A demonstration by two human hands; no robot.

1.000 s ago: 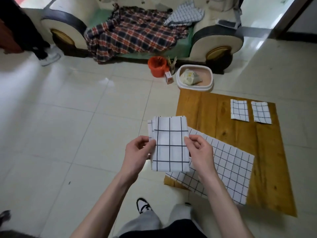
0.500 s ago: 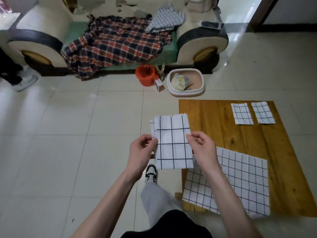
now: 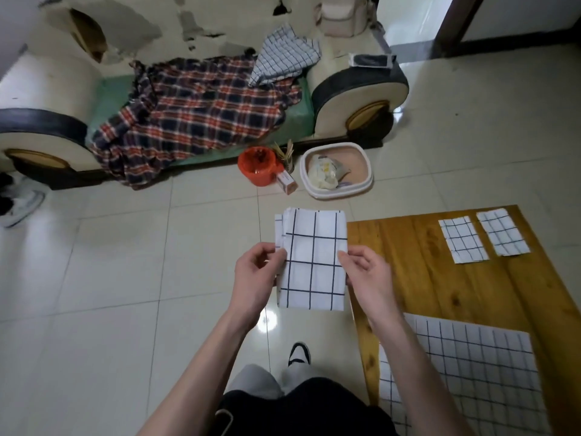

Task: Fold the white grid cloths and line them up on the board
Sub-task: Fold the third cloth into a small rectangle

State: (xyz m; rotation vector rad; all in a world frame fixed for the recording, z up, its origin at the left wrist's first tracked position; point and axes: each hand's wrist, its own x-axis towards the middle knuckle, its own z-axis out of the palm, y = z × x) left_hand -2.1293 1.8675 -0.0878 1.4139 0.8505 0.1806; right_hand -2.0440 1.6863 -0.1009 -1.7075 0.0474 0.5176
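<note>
Two hands, left [image 3: 254, 275] and right [image 3: 366, 275], pinch the folded cloth [image 3: 311, 262] mid-frame, which next probably goes beside the small cloths [image 3: 463, 239] on the board [image 3: 440, 291].

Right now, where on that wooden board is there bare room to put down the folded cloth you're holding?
The board is bare left of the two small folded cloths, and across its middle, between them and the large unfolded cloth. That near end is covered. Both hands hold the folded cloth over the floor, left of the board.
</note>
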